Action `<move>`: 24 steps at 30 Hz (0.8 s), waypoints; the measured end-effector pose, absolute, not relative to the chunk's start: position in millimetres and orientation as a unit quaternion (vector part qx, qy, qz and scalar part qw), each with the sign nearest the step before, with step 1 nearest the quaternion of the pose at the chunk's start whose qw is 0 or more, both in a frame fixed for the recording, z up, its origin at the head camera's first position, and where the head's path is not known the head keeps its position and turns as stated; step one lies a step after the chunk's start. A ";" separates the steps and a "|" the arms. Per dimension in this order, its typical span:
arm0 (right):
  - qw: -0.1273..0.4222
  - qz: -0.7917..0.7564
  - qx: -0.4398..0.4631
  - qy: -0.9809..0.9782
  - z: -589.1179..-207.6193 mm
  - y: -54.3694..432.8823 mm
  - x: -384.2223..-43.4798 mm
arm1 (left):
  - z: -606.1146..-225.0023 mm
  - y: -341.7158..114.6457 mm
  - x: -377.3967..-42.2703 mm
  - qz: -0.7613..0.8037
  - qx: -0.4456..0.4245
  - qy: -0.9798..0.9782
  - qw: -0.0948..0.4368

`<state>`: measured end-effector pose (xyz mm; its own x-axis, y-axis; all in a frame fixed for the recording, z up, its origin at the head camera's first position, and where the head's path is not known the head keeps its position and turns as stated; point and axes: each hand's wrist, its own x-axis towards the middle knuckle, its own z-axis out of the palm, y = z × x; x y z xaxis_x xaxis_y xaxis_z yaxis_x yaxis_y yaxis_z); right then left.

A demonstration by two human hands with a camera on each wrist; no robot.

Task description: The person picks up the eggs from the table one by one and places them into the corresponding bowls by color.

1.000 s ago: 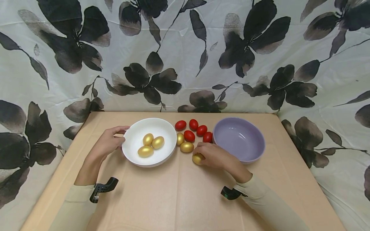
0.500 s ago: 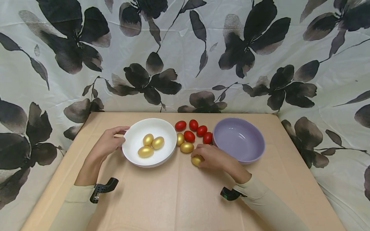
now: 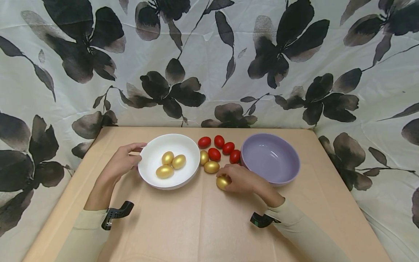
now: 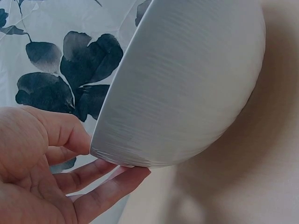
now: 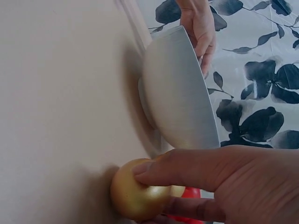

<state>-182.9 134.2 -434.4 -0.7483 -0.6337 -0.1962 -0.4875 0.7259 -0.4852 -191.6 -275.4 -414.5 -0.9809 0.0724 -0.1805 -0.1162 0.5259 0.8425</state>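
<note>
My left hand [image 3: 122, 162] is at the left side of a white bowl [image 3: 147, 176], holding it with thumb and fingertips at the rim. The left wrist view shows the bowl's outer wall [image 4: 187, 84] and the fingers around its edge. Three gold eggs [image 3: 165, 171] lie inside the bowl. My right hand [image 3: 240, 178] pinches another gold egg [image 3: 222, 182] between thumb and fingers, low over the table in front of the other eggs. In the right wrist view the thumb lies on top of this gold egg [image 5: 138, 196]; part of the fingers is hidden behind it.
Between the bowls, two more gold eggs [image 3: 211, 167] and several red eggs [image 3: 214, 154] lie in a cluster. A purple bowl [image 3: 271, 158] stands to the right, close behind my right hand. The wooden table [image 3: 176, 225] ends at a floral cloth [image 3: 209, 72] behind.
The gold egg in my right hand has shifted slightly left and turned a little between the fingers. My left hand and the white bowl have stayed in place.
</note>
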 end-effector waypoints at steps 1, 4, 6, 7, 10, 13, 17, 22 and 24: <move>0.177 -0.211 -0.305 0.912 -434.9 134.3 -183.1 | -414.4 -275.4 -191.6 0.486 -0.013 0.869 0.097; 0.177 -0.223 -0.298 0.911 -435.9 134.3 -183.3 | -414.3 -275.3 -191.5 0.486 -0.014 0.868 0.098; 0.175 -0.230 -0.295 0.911 -436.0 134.2 -183.2 | -414.4 -275.4 -191.6 0.486 -0.014 0.869 0.098; 0.172 -0.231 -0.295 0.911 -435.9 134.2 -183.3 | -414.4 -275.4 -191.5 0.485 -0.014 0.869 0.098; 0.164 -0.239 -0.296 0.910 -436.1 134.2 -183.8 | -414.7 -275.7 -191.7 0.486 -0.013 0.868 0.096; 0.154 -0.246 -0.303 0.908 -436.8 134.8 -185.1 | -415.1 -276.3 -192.1 0.491 -0.009 0.866 0.094; 0.147 -0.268 -0.308 0.901 -436.5 135.8 -186.1 | -415.4 -277.0 -192.3 0.495 -0.006 0.864 0.091; 0.143 -0.303 -0.307 0.891 -435.4 136.0 -187.4 | -415.8 -277.1 -192.0 0.490 -0.008 0.867 0.092; 0.138 -0.313 -0.306 0.888 -435.3 135.9 -188.5 | -416.0 -277.0 -191.9 0.490 -0.009 0.867 0.092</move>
<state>-188.5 135.9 -435.3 -0.7745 -0.6303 -0.0531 -0.4574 0.6160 -0.6413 -191.9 -277.0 -416.0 -0.9828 0.0755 -0.1686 -0.1054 0.5203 0.8474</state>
